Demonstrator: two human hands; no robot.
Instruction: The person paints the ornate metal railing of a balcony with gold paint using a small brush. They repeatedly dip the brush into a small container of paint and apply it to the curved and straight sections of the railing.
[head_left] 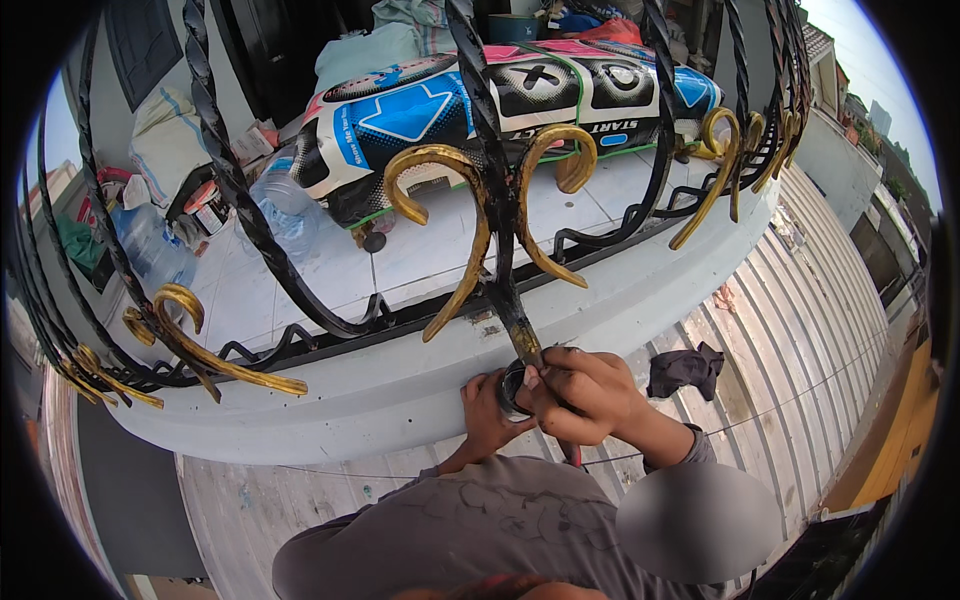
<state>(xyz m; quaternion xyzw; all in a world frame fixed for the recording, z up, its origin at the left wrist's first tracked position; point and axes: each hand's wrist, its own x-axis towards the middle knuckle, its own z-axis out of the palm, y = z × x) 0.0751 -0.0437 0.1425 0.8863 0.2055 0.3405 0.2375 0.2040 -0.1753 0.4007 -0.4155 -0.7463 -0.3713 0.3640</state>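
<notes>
My left hand [487,415] is wrapped round a small dark cup [513,388], held below the foot of the black railing. Just right of the cup's rim, my right hand [583,397] is closed, with thumb and fingers pinched together. What it grips is hidden; a bit of red [571,453] shows beneath it. The worn, yellowish-brown lower end of a railing bar [522,338] reaches down to the fingertips. Above it, the twisted black railing [503,215] carries gold-painted scrolls [455,165].
A pale curved ledge [400,395] runs under the railing. Behind the bars lie a rolled printed mat [420,115], clear water jugs [283,210] and a white sack [168,140]. Ribbed roofing [770,330] with a dark cloth [686,371] lies below, at right.
</notes>
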